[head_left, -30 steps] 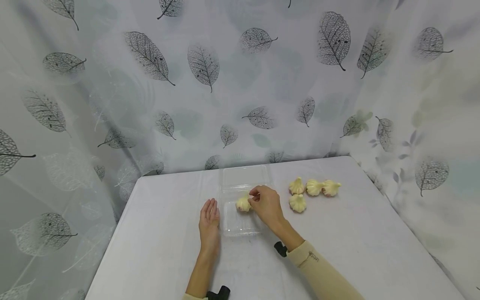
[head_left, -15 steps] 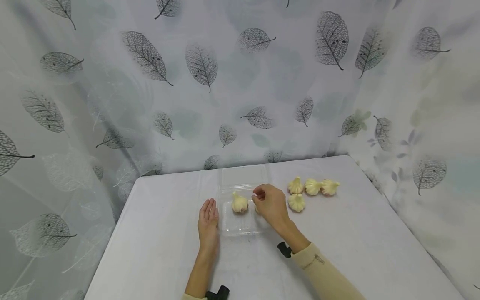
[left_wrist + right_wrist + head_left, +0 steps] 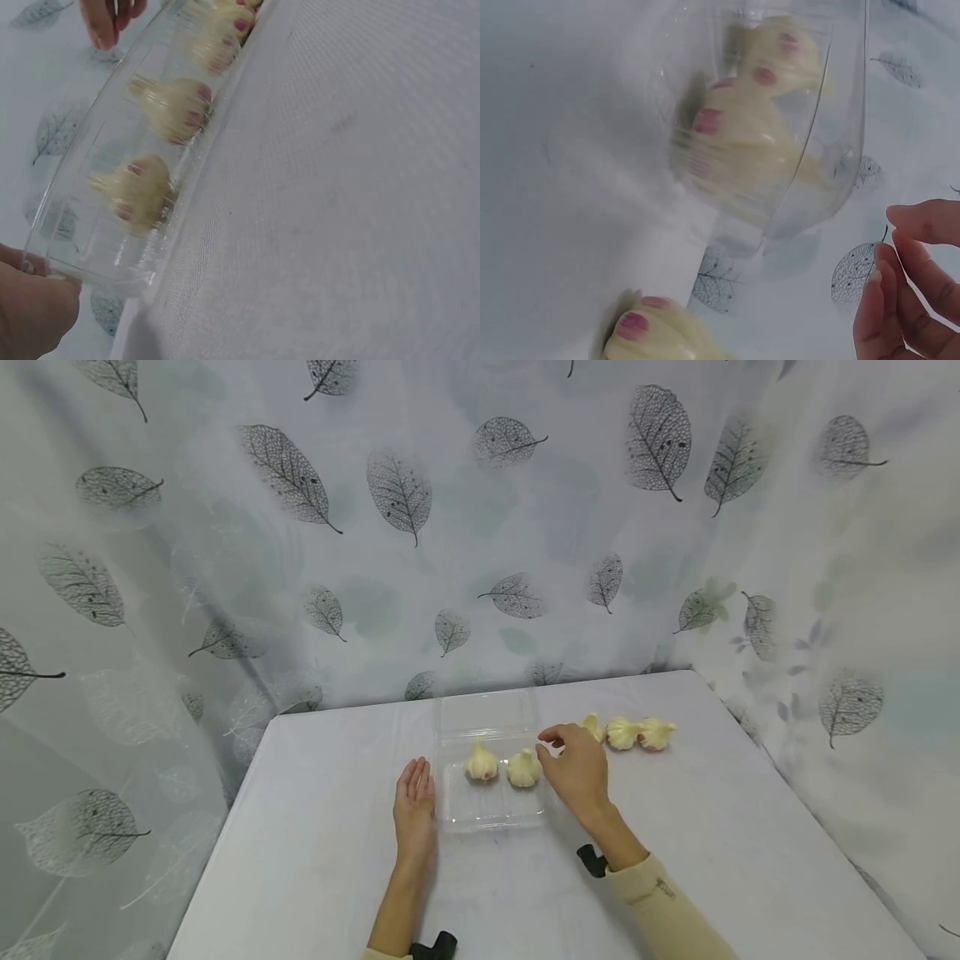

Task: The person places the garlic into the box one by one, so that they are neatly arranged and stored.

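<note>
Two garlic bulbs, a left one (image 3: 481, 763) and a right one (image 3: 523, 770), sit side by side in the clear plastic box (image 3: 480, 820), whose lid is folded back. My left hand (image 3: 415, 814) rests along the box's left side with straight fingers; in the left wrist view its thumb (image 3: 37, 304) touches the end of the rim. Just over the box's right edge is my right hand (image 3: 577, 768), its fingers loosely bent and holding nothing. The right wrist view shows its thumb and fingertips (image 3: 885, 281) near each other beside the box.
Right of the box, a few more garlic bulbs (image 3: 621, 734) lie in a row on the white-covered table (image 3: 720, 827); my right hand partly covers the nearest. Behind the table hangs a leaf-patterned curtain (image 3: 420, 568).
The right hand let go of the garlic bulb in the box and moved right, past the box's right edge, uncovering both bulbs inside. My left hand stayed at the box's side.
</note>
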A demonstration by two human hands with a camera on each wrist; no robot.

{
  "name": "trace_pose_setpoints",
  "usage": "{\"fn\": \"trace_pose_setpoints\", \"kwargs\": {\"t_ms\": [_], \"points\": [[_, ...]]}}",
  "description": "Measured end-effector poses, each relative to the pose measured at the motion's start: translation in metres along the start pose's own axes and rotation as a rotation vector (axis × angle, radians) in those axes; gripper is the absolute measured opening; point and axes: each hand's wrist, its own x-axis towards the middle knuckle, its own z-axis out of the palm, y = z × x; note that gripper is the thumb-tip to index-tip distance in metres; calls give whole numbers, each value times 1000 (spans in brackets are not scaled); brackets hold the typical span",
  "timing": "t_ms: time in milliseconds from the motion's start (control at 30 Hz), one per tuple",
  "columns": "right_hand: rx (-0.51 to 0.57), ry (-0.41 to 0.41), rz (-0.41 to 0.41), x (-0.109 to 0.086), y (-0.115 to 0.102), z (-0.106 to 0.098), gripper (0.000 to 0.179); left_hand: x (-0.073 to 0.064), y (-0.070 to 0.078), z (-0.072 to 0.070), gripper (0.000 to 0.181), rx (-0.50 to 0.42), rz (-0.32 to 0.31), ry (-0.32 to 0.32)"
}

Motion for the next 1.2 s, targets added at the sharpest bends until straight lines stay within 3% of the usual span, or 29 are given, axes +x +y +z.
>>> {"fn": "trace_pose_setpoints", "kwargs": {"t_ms": [433, 733, 933, 1200], "points": [[-64, 61, 82, -1, 23, -21, 16, 1, -2, -2, 56, -3, -13, 0], [-42, 29, 155, -5, 39, -26, 22, 2, -2, -2, 58, -15, -28, -6], [-76, 15, 171, -6, 48, -27, 25, 2, -1, -1, 60, -39, -30, -8], [-100, -16, 189, -8, 60, -26, 23, 0, 0, -1, 57, -6, -21, -16]]}}
